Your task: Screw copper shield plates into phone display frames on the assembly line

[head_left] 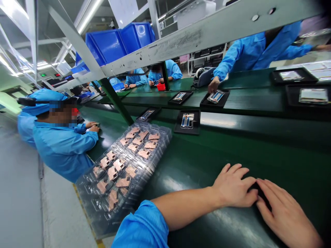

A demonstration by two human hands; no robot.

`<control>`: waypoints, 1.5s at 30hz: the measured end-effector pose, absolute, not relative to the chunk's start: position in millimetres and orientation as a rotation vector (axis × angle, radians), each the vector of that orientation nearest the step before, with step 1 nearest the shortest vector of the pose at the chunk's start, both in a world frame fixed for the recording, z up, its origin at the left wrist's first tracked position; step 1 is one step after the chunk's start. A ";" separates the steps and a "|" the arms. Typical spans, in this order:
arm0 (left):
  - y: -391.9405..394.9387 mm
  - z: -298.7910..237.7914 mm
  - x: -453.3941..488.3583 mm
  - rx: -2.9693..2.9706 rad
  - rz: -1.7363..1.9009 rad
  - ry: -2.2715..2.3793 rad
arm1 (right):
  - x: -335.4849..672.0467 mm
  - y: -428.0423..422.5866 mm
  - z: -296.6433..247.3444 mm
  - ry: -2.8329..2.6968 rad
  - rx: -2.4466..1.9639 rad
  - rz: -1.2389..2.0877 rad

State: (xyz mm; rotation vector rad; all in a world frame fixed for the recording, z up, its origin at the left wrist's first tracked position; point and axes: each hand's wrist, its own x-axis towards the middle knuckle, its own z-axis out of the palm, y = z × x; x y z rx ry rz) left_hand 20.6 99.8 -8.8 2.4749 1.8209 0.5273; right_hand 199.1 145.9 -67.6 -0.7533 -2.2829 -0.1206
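Blue sleeve cloth point(141, 227), rolled up along the forearm, is placed nearest the camera, and the left hand point(231, 187) beyond it is laid palm down on the green table point(186, 165). Its fingers point(236, 169) are bent and held apart. Opposite, the right hand point(289, 213) is angled toward it, its fingers together and its thumb kept apart; the tips of both hands seem to meet. Nothing can be seen held (the dark gap between them cannot be read with certainty).

Beyond the left forearm, a clear plastic tray point(86, 196) is set at the table's edge, and many copper-coloured pieces point(112, 173) are spread over it. From that supply, it is judged that plenty is left to be handled; no completed piece can be made out beside the hands.

Farther across, a phone frame point(187, 121) is held in a black tray point(177, 128), apart from the hands; how finished it is cannot be told. On the raised strip behind, another frame point(216, 97) is touched by a co-worker's hand point(214, 85).
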 end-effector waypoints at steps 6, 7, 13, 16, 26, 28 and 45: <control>100.3 -7.6 20.0 2.496 0.535 1.813 | 199.6 146.6 -64.6 -2.302 -0.721 -0.128; 100.4 -7.2 20.0 2.485 0.525 1.813 | 199.4 146.6 -64.4 -2.292 -0.726 -0.129; 100.8 -7.4 20.7 2.466 0.529 1.798 | 200.0 146.5 -68.4 -2.266 -0.765 -0.117; 100.6 -8.1 20.8 2.481 0.523 1.789 | 200.9 146.7 -70.9 -2.294 -0.762 -0.108; 101.4 -11.2 21.5 2.456 0.524 1.783 | 201.0 147.5 -73.0 -2.296 -0.740 -0.089; 101.3 -11.9 21.4 2.464 0.512 1.777 | 200.5 147.0 -72.2 -2.300 -0.742 -0.093; 106.0 -10.8 21.7 2.382 0.602 1.733 | 197.0 140.4 -60.7 -2.264 -0.828 0.003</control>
